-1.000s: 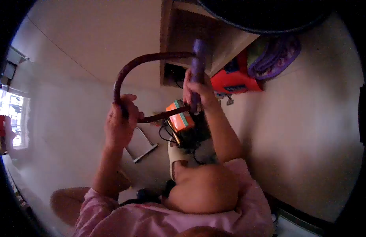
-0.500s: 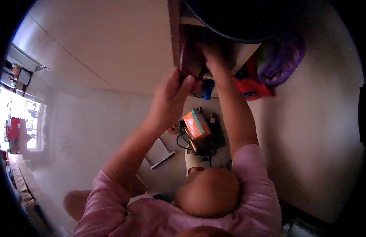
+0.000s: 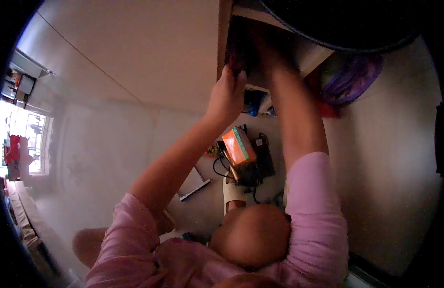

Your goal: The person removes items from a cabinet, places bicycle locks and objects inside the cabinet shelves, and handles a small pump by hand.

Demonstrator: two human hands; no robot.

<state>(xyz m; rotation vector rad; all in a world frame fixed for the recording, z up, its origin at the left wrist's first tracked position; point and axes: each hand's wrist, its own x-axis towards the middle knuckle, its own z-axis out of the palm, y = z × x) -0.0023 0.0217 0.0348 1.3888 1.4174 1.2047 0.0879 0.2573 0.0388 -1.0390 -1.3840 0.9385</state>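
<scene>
Fingers and thumb of my left hand (image 3: 227, 93) are pinched around the near end of a dark reddish thing (image 3: 237, 60), which sits at the mouth of the open shelf (image 3: 319, 60), mostly lost in shadow. I have my right hand (image 3: 264, 47) reaching inside, to the right of it, but it is so dim and blurred that I cannot tell whether those fingers grasp anything. Above them, a big dark round thing (image 3: 342, 26) covers the upper right of my view.

Just below the shelf opening is something blue (image 3: 253, 106), between my forearms. Beyond my right arm, a purple-edged bag (image 3: 356, 79) lies near a red bag (image 3: 330, 110), partly hidden. Lower down, an orange box (image 3: 238, 148) with a green stripe lies against some black gear (image 3: 264, 161) and a looped cable (image 3: 216, 169). My cream slipper (image 3: 230, 193) is just below, with a pale frame (image 3: 195, 194) on the floor to its left.
</scene>
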